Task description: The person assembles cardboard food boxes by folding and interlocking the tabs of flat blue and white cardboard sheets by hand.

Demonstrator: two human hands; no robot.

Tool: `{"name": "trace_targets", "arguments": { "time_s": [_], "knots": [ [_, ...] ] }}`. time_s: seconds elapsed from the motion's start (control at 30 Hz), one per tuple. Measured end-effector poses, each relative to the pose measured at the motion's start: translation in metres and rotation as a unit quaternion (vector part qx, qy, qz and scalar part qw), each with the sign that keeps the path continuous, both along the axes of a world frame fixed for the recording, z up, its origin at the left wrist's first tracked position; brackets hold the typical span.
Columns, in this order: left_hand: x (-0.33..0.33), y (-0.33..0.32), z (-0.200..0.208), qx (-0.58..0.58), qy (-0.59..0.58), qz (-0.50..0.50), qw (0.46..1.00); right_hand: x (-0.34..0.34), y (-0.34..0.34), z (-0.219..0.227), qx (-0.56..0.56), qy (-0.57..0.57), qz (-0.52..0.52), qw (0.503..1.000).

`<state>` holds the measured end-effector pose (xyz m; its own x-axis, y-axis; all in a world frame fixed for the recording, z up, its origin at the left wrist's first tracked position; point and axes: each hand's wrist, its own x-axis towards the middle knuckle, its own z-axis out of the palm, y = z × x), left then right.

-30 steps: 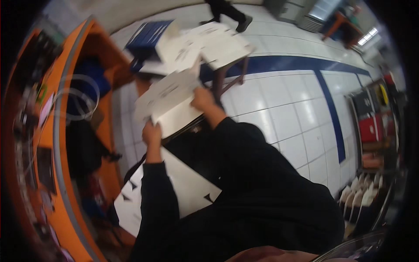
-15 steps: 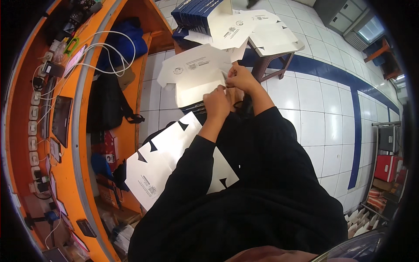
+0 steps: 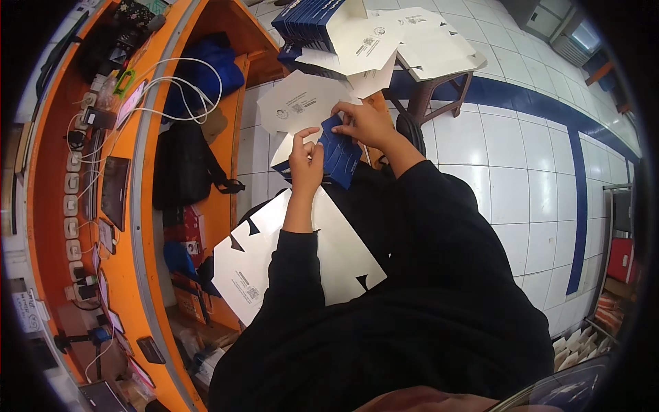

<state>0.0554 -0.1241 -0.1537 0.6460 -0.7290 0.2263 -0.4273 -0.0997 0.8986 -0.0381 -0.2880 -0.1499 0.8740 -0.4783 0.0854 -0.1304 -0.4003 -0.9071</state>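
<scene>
A part-folded cardboard box (image 3: 339,152), dark blue outside and white inside, stands in front of me with its printed lid flap (image 3: 302,103) spread back. My right hand (image 3: 367,126) pinches the upper edge of its blue side panel between thumb and fingers. At the box's near left side is my left hand (image 3: 305,161), index finger bent forward and thumb apart from it; whether it touches the box is hard to see. A flat white box blank (image 3: 343,240) with dark notches lies across my lap, partly under my left forearm.
Beyond the box, a stool (image 3: 439,103) bears flat white blanks (image 3: 436,48). Beside them stands a stack of folded blue boxes (image 3: 312,27). Along the left runs an orange desk (image 3: 147,226) with cables and devices; a black bag (image 3: 182,165) sits on its lower shelf.
A blue side panel of the box now stands up toward my right hand. My hands, close together before, have moved apart, the left one shifting left and its fingers opening.
</scene>
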Motion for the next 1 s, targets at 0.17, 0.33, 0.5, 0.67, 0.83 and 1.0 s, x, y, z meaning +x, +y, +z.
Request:
{"name": "trace_targets", "arguments": {
  "time_s": [0.17, 0.33, 0.5, 0.67, 0.83, 1.0],
  "knots": [
    [0.007, 0.004, -0.001, -0.005, 0.048, -0.038, 0.998, 0.002, 0.007, 0.002, 0.008, -0.013, -0.045, 0.999],
    [0.010, 0.005, -0.007, -0.021, 0.089, -0.037, 0.995, 0.003, 0.005, 0.003, 0.035, 0.021, 0.065, 0.997],
    [-0.001, -0.003, -0.007, -0.056, 0.093, -0.026, 0.994, 0.006, 0.002, -0.014, -0.064, -0.005, 0.101, 0.993],
    [0.013, -0.011, -0.003, -0.041, 0.059, -0.002, 0.997, 0.008, 0.005, -0.007, -0.117, -0.175, 0.042, 0.977],
    [0.036, -0.014, 0.006, -0.206, 0.183, 0.121, 0.954, -0.012, 0.004, 0.034, -0.094, -0.035, -0.036, 0.994],
    [0.024, -0.013, 0.039, -0.306, 0.308, 0.121, 0.893, -0.010, 0.016, 0.028, -0.177, -0.100, -0.006, 0.979]
  ]
}}
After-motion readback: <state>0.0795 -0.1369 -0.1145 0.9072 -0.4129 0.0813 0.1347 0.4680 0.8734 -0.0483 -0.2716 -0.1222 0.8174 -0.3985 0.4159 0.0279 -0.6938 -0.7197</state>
